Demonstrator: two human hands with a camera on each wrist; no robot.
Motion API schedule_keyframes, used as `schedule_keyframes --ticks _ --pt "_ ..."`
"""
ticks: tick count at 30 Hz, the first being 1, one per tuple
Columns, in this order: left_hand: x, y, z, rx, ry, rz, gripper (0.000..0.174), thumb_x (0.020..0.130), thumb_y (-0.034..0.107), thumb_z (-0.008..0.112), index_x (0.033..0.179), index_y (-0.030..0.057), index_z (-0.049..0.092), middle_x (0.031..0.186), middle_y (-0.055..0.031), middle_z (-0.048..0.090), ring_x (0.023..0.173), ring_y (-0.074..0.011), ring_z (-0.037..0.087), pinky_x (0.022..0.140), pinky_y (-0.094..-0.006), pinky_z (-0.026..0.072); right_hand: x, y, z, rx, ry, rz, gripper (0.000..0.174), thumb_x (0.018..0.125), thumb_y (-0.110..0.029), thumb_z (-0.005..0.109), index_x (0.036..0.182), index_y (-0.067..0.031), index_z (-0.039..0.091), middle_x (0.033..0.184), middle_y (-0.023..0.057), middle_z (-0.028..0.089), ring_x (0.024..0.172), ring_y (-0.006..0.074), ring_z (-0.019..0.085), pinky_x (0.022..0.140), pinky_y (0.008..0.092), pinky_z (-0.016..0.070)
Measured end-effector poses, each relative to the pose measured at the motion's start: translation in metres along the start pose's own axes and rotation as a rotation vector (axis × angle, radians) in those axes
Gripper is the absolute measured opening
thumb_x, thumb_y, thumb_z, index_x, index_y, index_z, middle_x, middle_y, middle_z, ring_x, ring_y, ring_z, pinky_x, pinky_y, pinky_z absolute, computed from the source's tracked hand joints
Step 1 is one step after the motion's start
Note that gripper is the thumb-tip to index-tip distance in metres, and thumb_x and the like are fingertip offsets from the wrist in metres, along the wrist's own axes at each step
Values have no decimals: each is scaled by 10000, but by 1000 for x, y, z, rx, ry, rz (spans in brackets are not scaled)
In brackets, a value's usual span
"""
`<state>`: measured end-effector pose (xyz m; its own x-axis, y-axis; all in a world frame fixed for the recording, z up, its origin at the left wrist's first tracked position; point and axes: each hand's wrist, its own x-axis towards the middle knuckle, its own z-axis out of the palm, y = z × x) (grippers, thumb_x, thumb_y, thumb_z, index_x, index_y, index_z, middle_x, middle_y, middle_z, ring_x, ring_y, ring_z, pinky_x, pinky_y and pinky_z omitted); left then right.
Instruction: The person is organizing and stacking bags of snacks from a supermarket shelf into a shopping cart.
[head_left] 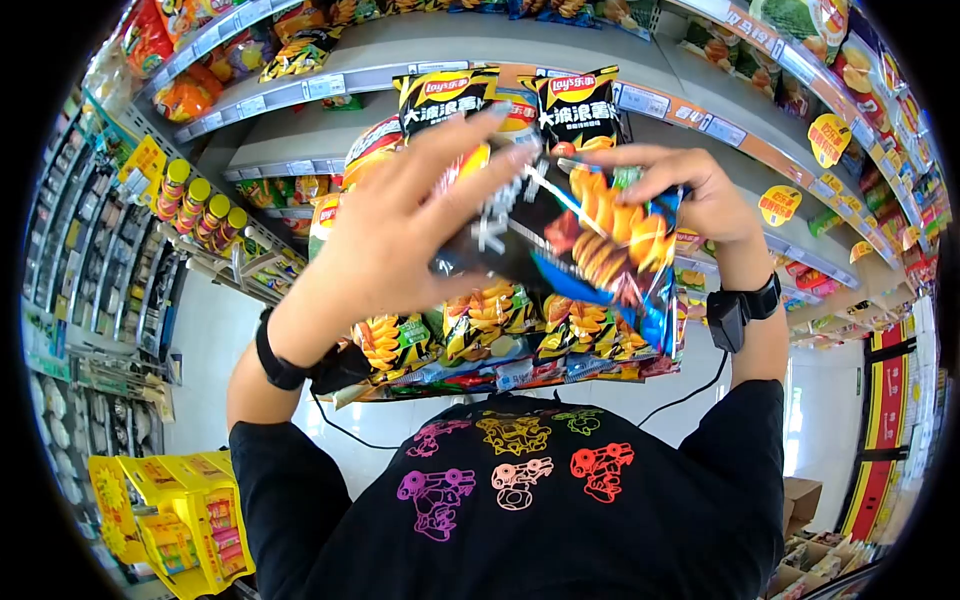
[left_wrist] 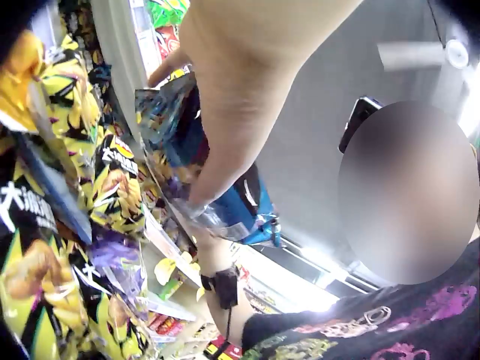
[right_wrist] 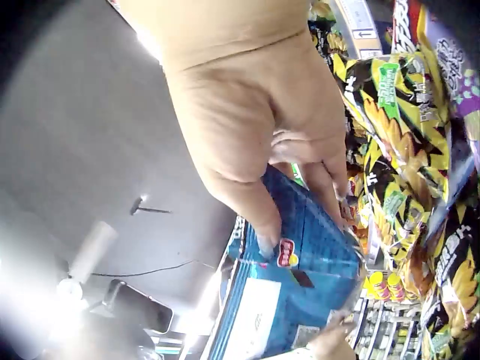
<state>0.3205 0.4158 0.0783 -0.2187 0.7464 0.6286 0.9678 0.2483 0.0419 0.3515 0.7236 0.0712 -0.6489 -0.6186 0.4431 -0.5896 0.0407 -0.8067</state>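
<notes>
A black and blue chip bag is held tilted above a pile of chip bags. My right hand grips its upper right part in the head view. In the right wrist view the thumb of my right hand presses the blue back of the bag, with the fingers on the far side. My left hand lies spread across the bag's left end, blurred, its fingers extended. In the left wrist view the thumb of my left hand touches the bag.
Black and yellow chip bags fill the display below the held bag, and two stand upright behind it. Curved shelves with price labels rise beyond. Chip cans are at left, a yellow display stand at lower left, a cardboard box at lower right.
</notes>
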Motion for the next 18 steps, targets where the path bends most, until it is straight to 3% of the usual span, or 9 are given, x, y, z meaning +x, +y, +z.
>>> schedule_keyframes --ticks 1,3,6,8,14,15,18 --pt "-5 7 0 -34 -90 -53 971 509 200 822 1372 187 376 1372 -144 370 1176 -339 466 891 -423 452 0 7 -1 -28 -57 -29 207 781 -99 664 986 -105 694 1227 252 538 1156 368 520 975 435 385" --pt "-15 14 1 -151 -223 -162 997 543 203 823 1400 169 314 1389 -170 331 1193 -362 444 928 -437 438 -2 19 3 84 -91 55 224 700 7 619 890 -63 715 1222 253 543 1153 360 526 983 417 379" --pt "-28 22 17 -114 -224 -254 1003 538 156 811 1403 158 304 1348 -166 372 1206 -364 414 954 -434 414 3 23 19 97 -145 206 397 542 97 508 852 -29 722 1228 225 552 1136 317 545 970 359 397" --pt "-34 22 32 -80 -217 -312 978 549 157 801 1398 161 315 1324 -148 397 1188 -351 424 946 -441 412 7 26 24 -28 -179 233 424 545 99 507 878 -52 723 1224 188 566 1116 320 555 974 358 399" --pt "-47 37 44 125 -286 -413 863 608 253 776 1366 149 376 1297 -125 433 1184 -324 415 930 -422 403 1 22 39 -848 -108 -65 479 577 65 516 984 -116 690 1233 102 557 1204 331 468 1002 435 388" --pt "-49 37 47 124 -279 -408 864 613 273 776 1368 152 375 1300 -126 430 1189 -327 410 938 -430 390 0 15 48 -981 -114 -36 499 594 28 538 1048 -141 659 1245 78 535 1245 316 426 1005 450 388" --pt "-55 37 57 155 -289 -401 860 625 324 768 1371 157 372 1320 -130 415 1207 -335 392 959 -471 351 -7 11 74 -1021 -110 24 627 653 -221 690 1238 -96 504 1269 149 485 1218 331 430 1012 470 357"
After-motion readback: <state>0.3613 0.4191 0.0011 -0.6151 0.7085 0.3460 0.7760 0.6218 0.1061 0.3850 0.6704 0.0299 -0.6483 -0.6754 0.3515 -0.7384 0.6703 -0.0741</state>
